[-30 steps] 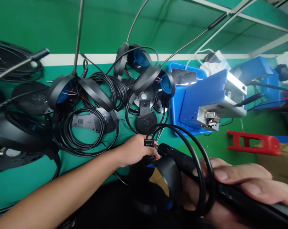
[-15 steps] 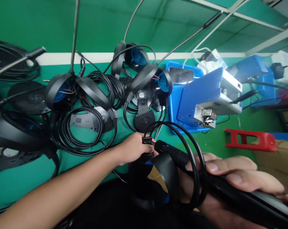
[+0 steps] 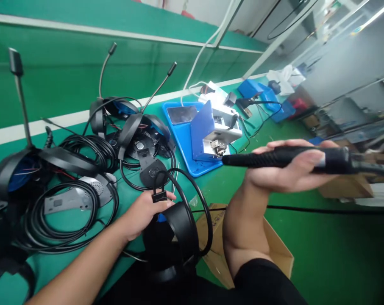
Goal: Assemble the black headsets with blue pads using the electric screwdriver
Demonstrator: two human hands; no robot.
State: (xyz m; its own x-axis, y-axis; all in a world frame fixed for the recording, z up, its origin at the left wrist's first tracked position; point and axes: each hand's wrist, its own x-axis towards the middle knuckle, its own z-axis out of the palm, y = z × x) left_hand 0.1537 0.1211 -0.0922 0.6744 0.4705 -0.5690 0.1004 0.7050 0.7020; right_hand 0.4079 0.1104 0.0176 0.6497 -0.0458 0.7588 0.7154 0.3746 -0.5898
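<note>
Meanwhile left hand (image 3: 144, 216) closed on headset cable (image 3: 179, 190) just below small black connector (image 3: 159, 196); black headset (image 3: 171, 241) hangs at lower centre. Right hand (image 3: 287, 169) wraps soldering iron (image 3: 268, 159), raised at right. More headsets (image 3: 137, 135), wires exposed, lie left on green desk (image 3: 207, 199); blue tray (image 3: 179, 165) upper centre; cardboard box (image 3: 271, 250) lower right.

Right hand (image 3: 290, 165): shifted away from the headset (image 3: 176, 237) (it lay across it before), now raised out to the right. Soldering iron (image 3: 268, 159): lifted with that hand, tip now pointing toward the blue tray (image 3: 173, 135). Cardboard box (image 3: 243, 250): newly in view below the forearm. Black cord (image 3: 306, 208): newly visible across the floor-green bench.
</note>
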